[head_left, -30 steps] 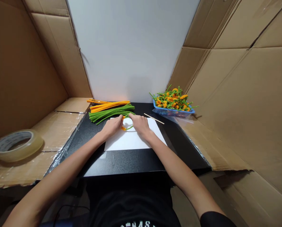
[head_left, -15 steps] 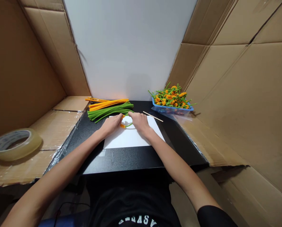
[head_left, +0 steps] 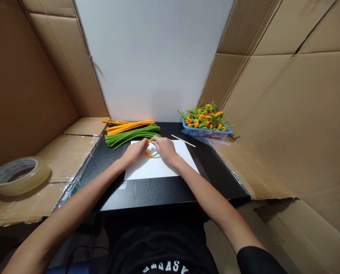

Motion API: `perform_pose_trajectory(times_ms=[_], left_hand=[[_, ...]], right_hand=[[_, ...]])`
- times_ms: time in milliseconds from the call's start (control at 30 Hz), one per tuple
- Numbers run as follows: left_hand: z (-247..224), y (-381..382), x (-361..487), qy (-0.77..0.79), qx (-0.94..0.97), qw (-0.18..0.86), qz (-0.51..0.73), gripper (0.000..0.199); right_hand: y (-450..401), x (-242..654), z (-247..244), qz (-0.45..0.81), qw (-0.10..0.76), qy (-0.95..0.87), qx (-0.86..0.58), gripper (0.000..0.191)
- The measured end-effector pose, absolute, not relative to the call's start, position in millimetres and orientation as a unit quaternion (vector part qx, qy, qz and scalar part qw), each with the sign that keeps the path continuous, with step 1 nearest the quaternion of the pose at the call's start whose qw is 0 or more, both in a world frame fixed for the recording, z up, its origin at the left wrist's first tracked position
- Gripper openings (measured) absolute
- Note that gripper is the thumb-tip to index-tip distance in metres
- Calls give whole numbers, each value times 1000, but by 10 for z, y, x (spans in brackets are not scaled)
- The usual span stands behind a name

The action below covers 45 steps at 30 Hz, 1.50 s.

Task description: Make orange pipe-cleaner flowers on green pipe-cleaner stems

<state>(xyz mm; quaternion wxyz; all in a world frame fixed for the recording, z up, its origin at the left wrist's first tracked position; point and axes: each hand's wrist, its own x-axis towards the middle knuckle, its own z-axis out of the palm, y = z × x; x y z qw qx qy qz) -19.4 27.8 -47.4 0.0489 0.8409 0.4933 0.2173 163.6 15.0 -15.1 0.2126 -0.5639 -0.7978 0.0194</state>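
1. The left hand (head_left: 134, 151) is closed, pinching the orange side of the loop (head_left: 147, 155).
2. The right hand (head_left: 165, 147) is closed too, its fingers gripping the loop's green side.
3. The loop is between both hands, over the paper (head_left: 152, 170) (whether it touches is hard to tell).
4. Beyond the left hand, green stems (head_left: 131, 137) lie nearer than orange stems (head_left: 130, 127).
5. A stick (head_left: 184, 140) lies beyond the right hand, near the basket (head_left: 208, 133).
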Motion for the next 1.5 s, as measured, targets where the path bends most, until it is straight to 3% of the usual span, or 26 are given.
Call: perform_pose_trajectory(times_ms=[233,367,533,600,700,767,967,1500], left_hand=[[-489,283,-135,484,788,134,355,26],[-477,283,-154,466,800,124,357,27],[-468,291,-144,448,808,144,356,27],[-499,295,-99,439,778,210,398,28],[-579,306,-11,416,673,354,499,48],[-616,311,29,413,611,393,550,56],[-538,267,13,424,612,320,586,48],[-464,286,-96,400,684,272,545,41]], right_hand=[[271,1626,-266,148,411,-731,-524,26],[351,1663,-279,233,428,-733,-476,30],[376,1665,-313,250,448,-720,-467,25],[363,1636,-334,268,472,-694,-474,26],[343,1585,-359,302,500,-651,-485,29],[341,1569,-364,298,518,-633,-492,29],[381,1638,-327,257,518,-642,-503,28],[403,1751,-237,222,472,-698,-490,25]])
